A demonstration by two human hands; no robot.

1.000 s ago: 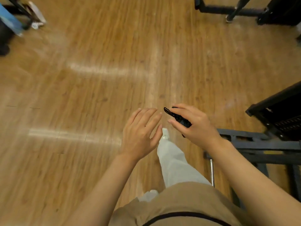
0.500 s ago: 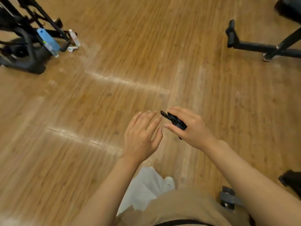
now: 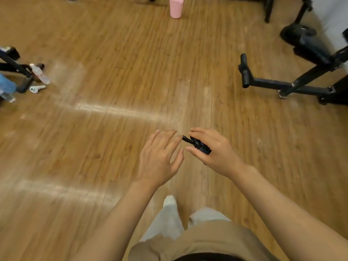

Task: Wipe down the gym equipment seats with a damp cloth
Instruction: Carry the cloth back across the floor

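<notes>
My right hand (image 3: 212,149) is closed around a small bunched black cloth (image 3: 198,145), one end of which pokes out toward the left past my fingertips. Beside it, my left hand (image 3: 160,157) is held flat with fingers spread, empty, its fingertips almost touching the cloth's tip. Both hands hover over the wooden floor in front of my legs. A black padded seat (image 3: 305,42) on a black metal frame (image 3: 282,85) stands at the right, well away from my hands.
A pink cup (image 3: 176,6) stands on the floor at the top centre. At the left edge are a dark machine base (image 3: 17,70), a plastic bottle (image 3: 40,74) and a small white object (image 3: 36,89). Wooden floor (image 3: 105,129) stretches between them.
The view has swung forward as I walk; the frame at the right and the pink cup have come into sight. My hands keep the same pose, cloth still in the right.
</notes>
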